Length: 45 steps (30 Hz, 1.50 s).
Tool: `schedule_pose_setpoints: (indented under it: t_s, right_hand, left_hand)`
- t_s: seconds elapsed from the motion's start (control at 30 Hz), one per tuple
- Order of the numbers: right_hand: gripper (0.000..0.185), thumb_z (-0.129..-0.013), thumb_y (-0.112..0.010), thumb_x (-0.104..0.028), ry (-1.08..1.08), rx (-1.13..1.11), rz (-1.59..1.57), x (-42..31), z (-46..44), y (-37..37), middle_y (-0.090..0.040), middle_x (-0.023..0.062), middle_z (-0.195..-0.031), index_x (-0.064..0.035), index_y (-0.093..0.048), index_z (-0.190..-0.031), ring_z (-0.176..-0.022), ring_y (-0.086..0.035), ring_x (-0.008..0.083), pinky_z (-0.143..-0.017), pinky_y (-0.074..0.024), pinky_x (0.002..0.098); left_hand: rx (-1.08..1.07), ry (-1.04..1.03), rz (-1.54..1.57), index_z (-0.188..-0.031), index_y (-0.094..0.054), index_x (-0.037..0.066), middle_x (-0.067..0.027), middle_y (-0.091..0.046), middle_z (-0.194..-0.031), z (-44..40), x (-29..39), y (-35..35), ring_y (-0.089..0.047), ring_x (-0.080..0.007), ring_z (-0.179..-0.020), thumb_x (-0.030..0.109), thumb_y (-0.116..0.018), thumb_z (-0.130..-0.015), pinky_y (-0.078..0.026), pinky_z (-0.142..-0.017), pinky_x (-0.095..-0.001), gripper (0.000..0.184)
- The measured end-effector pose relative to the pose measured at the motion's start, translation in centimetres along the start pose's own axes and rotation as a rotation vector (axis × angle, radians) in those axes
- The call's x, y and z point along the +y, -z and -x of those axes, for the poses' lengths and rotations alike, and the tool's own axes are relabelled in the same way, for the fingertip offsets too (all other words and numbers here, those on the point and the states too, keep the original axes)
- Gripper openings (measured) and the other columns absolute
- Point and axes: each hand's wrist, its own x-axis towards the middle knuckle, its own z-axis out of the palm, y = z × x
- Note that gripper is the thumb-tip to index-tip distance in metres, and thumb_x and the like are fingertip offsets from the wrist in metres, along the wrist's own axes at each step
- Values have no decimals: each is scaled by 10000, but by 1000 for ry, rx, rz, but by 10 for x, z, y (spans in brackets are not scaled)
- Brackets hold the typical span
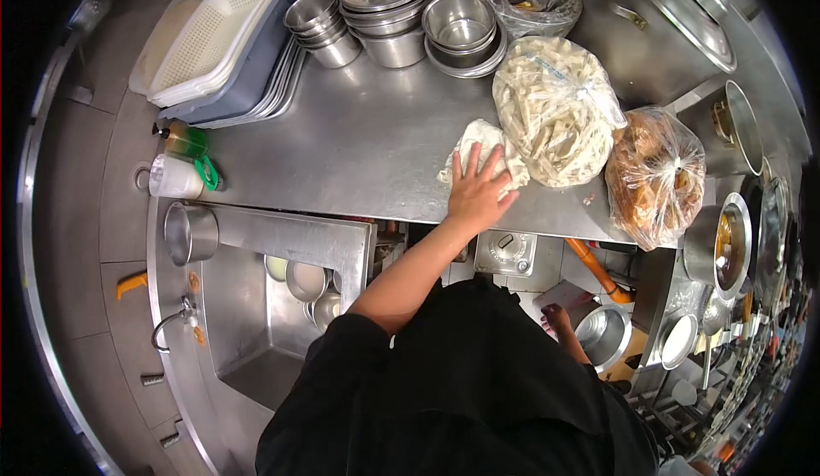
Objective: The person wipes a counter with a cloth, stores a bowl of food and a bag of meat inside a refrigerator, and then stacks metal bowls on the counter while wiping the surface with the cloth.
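Where the cloth (480, 132) lies on the surface (359, 134), it is pressed by the left hand (476, 198), fingers (472, 161) spread.
The right hand (557, 317) is seen near a pot (609, 341); its fingers' state cannot be told.

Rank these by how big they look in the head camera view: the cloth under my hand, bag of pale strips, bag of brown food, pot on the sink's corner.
Largest to smallest:
1. Bag of pale strips
2. Bag of brown food
3. Cloth, partly covered by your left hand
4. Pot
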Motion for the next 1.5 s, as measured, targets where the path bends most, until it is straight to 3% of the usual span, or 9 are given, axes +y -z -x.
schedule_pose_setpoints:
  t_s: [0.3,0.53,0.7,0.87,0.9,1.03,1.27,1.37,1.5]
  right_hand:
    - [307,-899,-584,-254,65,4,-144,16,-22,2,-686,101,-820,-55,-604,-1131,-568,-651,197,-464,-550,359]
    - [321,-916,-573,-265,125,-37,-202,17,-6,-18,-690,106,-837,-49,-610,-1151,-602,-652,195,-528,-523,332]
    - [326,-899,-609,-276,118,-2,55,19,6,-14,-696,130,-858,-57,-608,-1141,-627,-672,227,-537,-558,379]
    - [336,-921,-592,-284,326,-88,142,55,-68,-7,-693,124,-865,-62,-576,-1173,-620,-670,238,-502,-563,398]
    - [344,-928,-583,-300,65,-34,-16,8,-31,-7,-688,122,-853,-60,-572,-1175,-616,-667,226,-493,-555,376]
    - [351,-931,-580,-325,184,-2,-109,-38,-20,-9,-689,125,-862,-57,-580,-1157,-620,-669,213,-482,-544,356]
    - [353,-907,-564,-317,200,-30,-107,-18,-20,-28,-701,135,-871,-29,-594,-1108,-632,-681,229,-505,-561,369]
    - [333,-915,-550,-309,536,-53,306,36,-46,-16,-698,123,-848,-48,-596,-1117,-598,-671,243,-507,-569,404]
    - [317,-920,-552,-288,267,4,30,60,-31,-11,-686,113,-827,-62,-592,-1139,-578,-663,236,-482,-561,399]
  left_hand:
    - [413,193,-103,-1168,-692,189,-90,-606,-1275,-10,-160,52,-555,-328,-1077,188,-678,-846,-441,-939,-475,321]
    - [240,559,-154,-1353,-604,173,-179,-346,-1552,104,-233,106,-327,-429,-1398,563,-613,-887,-246,-1165,-509,608]
    - [301,412,-222,-1338,-588,116,-145,-284,-1583,90,-196,56,-252,-417,-1441,502,-628,-892,-167,-1194,-517,591]
    - [519,300,108,-1005,-693,101,-102,-592,-1281,31,-139,31,-501,-346,-1212,71,-669,-787,-371,-1058,-462,221]
    - [519,332,260,-1016,-692,96,-105,-598,-1279,19,-135,31,-504,-348,-1216,67,-657,-797,-386,-1053,-447,224]
    - [412,203,512,-1049,-700,113,-105,-606,-1283,-1,-79,59,-517,-356,-1216,82,-655,-824,-414,-1044,-424,231]
    - [251,-78,-54,-1169,-703,297,2,-428,-1506,13,-49,10,-440,-316,-1309,338,-640,-906,-344,-1055,-604,274]
    - [238,141,31,-1152,-709,269,-43,-529,-1399,-9,-102,27,-505,-323,-1216,227,-644,-907,-384,-1054,-507,257]
    - [477,187,157,-1170,-698,213,-124,-599,-1275,-1,-158,64,-549,-347,-1151,149,-639,-902,-443,-1011,-405,282]
